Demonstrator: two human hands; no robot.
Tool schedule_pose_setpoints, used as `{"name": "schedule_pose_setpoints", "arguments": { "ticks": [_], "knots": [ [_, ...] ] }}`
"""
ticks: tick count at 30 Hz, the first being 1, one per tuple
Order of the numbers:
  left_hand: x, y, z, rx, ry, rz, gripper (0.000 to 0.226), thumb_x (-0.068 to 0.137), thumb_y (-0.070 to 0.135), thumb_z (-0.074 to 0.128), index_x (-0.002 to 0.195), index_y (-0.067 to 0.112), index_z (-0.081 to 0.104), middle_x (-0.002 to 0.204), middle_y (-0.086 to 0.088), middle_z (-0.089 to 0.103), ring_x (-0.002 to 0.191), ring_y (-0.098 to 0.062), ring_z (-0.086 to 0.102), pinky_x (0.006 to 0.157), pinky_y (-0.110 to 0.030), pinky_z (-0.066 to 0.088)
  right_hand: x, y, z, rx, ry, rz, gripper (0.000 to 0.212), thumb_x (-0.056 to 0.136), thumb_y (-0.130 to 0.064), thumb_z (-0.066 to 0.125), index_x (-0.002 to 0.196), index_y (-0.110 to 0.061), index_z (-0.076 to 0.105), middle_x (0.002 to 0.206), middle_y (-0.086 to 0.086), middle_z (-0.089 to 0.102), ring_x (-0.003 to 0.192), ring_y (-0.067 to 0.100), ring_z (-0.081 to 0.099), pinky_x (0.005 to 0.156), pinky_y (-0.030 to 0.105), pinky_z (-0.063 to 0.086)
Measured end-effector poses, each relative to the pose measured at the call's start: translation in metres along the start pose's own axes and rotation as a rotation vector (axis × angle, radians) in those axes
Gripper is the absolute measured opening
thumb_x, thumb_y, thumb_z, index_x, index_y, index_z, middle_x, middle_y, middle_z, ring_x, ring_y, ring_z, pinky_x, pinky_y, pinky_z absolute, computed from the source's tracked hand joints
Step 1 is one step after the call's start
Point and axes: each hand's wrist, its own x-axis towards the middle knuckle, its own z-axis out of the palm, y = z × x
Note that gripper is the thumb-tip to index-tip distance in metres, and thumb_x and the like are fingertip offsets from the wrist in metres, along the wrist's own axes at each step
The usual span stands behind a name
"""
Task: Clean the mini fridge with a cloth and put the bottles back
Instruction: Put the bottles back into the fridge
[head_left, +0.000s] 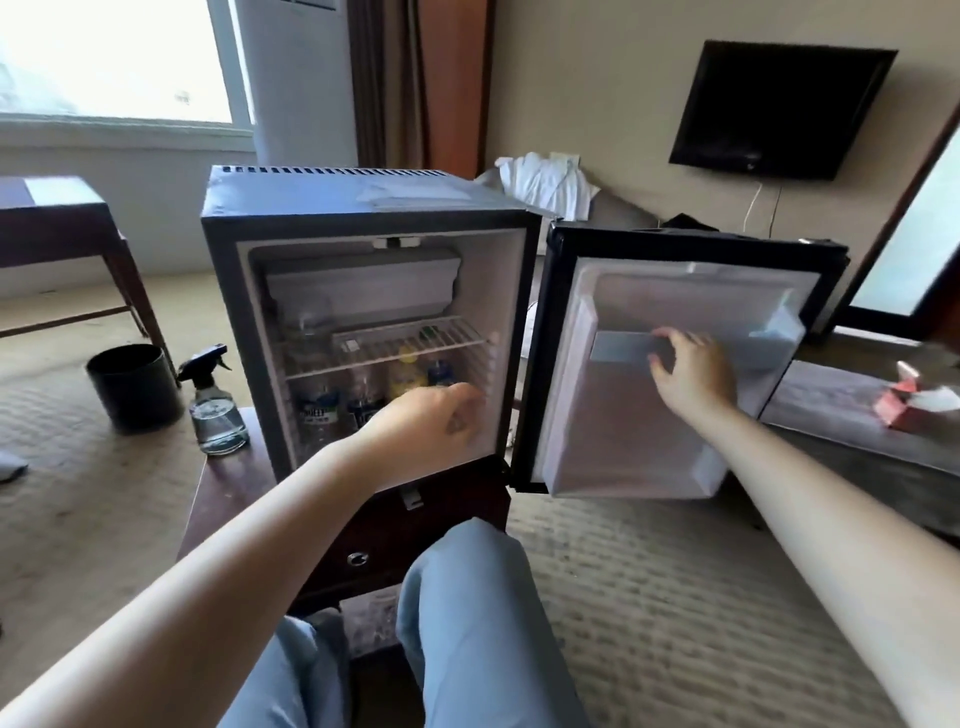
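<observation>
The left hand (431, 421) reaches into the open grey box-shaped mini fridge (363, 200). Its fingers (465, 402) are curled and blurred, and I cannot tell whether they clasp anything. The clear plastic bottles (318, 408) stand upright in a row to the left of those fingers, long axes vertical, and a blue-capped bottle (440, 371) sits just above them. The right hand (691, 371), well apart to the right, pinches the pale grey rail (618, 347) on the open door (623, 441). The left hand is therefore nearer the bottles.

The fridge (322, 195) has a matt grey casing; its lining and door (623, 426) are smooth white plastic, the shelf (415, 347) thin coated wire. The bottles (318, 413) inside are clear plastic. The stand (228, 483) beneath is dark polished wood; the carpet (675, 597) looks coarse and ribbed.
</observation>
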Motion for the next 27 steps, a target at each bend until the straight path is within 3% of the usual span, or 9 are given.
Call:
{"name": "schedule_pose_setpoints", "arguments": {
  "ticks": [3, 7, 13, 17, 20, 27],
  "knots": [
    [-0.008, 0.0, -0.006, 0.01, -0.008, -0.031, 0.034, 0.085, 0.037, 0.052, 0.117, 0.027, 0.059, 0.104, 0.012, 0.069, 0.097, -0.011, 0.063, 0.088, -0.032, 0.051, 0.0, -0.006, 0.004, -0.031, -0.033, 0.023, 0.043, 0.085, -0.022, 0.066, 0.124, -0.007, 0.054, 0.125, 0.013, 0.054, 0.112, 0.036, 0.052, 0.089, 0.041, 0.045],
    [-0.019, 0.0, -0.013, 0.046, 0.002, -0.06, 0.057, 0.07, 0.057, 0.037, 0.117, 0.031, 0.058, 0.101, 0.01, 0.068, 0.093, -0.016, 0.063, 0.083, -0.035, 0.052, 0.003, -0.018, 0.002, -0.064, 0.0, 0.049, 0.039, 0.078, -0.023, 0.07, 0.111, -0.005, 0.058, 0.114, 0.017, 0.057, 0.107, 0.038, 0.052, 0.086, 0.044, 0.045],
    [-0.029, 0.011, -0.017, 0.106, 0.004, -0.052, 0.034, 0.088, 0.039, 0.057, 0.121, 0.03, 0.057, 0.106, 0.007, 0.068, 0.099, -0.016, 0.063, 0.087, -0.034, 0.051, -0.016, -0.034, -0.01, -0.202, 0.024, -0.018, 0.035, 0.079, -0.026, 0.069, 0.105, -0.005, 0.059, 0.107, 0.017, 0.061, 0.105, 0.035, 0.052, 0.085, 0.041, 0.04],
    [-0.034, 0.031, -0.02, 0.153, 0.024, 0.0, 0.029, 0.091, 0.034, 0.057, 0.119, 0.026, 0.059, 0.108, 0.006, 0.068, 0.101, -0.016, 0.061, 0.087, -0.034, 0.05, -0.03, -0.042, -0.026, -0.167, -0.064, -0.158, 0.03, 0.085, -0.024, 0.061, 0.109, -0.006, 0.06, 0.11, 0.013, 0.061, 0.108, 0.033, 0.051, 0.086, 0.04, 0.043],
    [-0.037, 0.049, -0.021, 0.203, 0.036, 0.051, 0.034, 0.091, 0.033, 0.057, 0.123, 0.023, 0.057, 0.111, 0.002, 0.067, 0.102, -0.019, 0.061, 0.086, -0.033, 0.05, -0.049, -0.041, -0.042, -0.158, -0.038, -0.248, 0.028, 0.083, -0.018, 0.062, 0.107, -0.005, 0.062, 0.107, 0.015, 0.062, 0.105, 0.035, 0.052, 0.085, 0.041, 0.044],
    [-0.05, 0.089, -0.025, 0.213, 0.043, 0.142, 0.032, 0.092, 0.033, 0.058, 0.122, 0.023, 0.058, 0.107, 0.004, 0.066, 0.098, -0.018, 0.059, 0.079, -0.026, 0.044, -0.104, -0.061, -0.069, -0.332, -0.022, -0.435, 0.021, 0.082, -0.017, 0.06, 0.097, -0.002, 0.062, 0.095, 0.016, 0.064, 0.093, 0.035, 0.055, 0.079, 0.042, 0.048]
  ]
}}
